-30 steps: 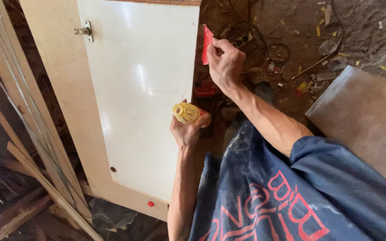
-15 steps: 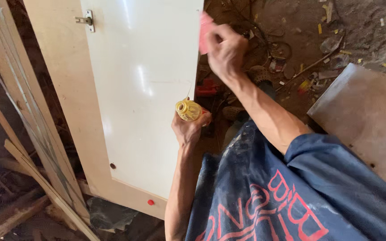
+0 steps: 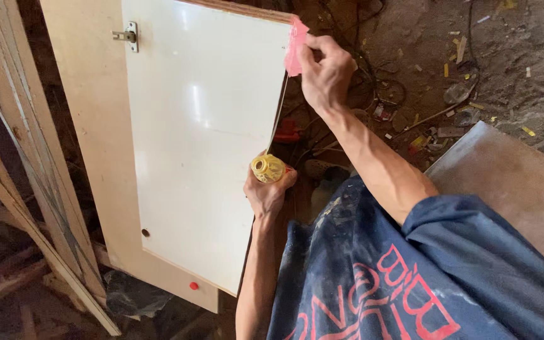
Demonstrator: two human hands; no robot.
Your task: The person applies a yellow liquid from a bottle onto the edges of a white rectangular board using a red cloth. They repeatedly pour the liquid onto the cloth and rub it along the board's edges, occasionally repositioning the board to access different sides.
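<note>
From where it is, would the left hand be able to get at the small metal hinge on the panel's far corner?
Probably yes, but not freely. The left hand is shut on a yellow glue bottle. The way across the white laminate panel to the small metal hinge looks clear.

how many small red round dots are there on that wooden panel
1: a small red round dot sits on the bare wooden border of the tall white-faced wooden panel, near its bottom edge. A dark round hole lies above it. Others may be hidden.

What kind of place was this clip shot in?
Probably a rough carpentry workshop: a white-faced board with a hinge stands on edge, timber strips lean beside it, and scraps and cables litter the dirt floor.
</note>
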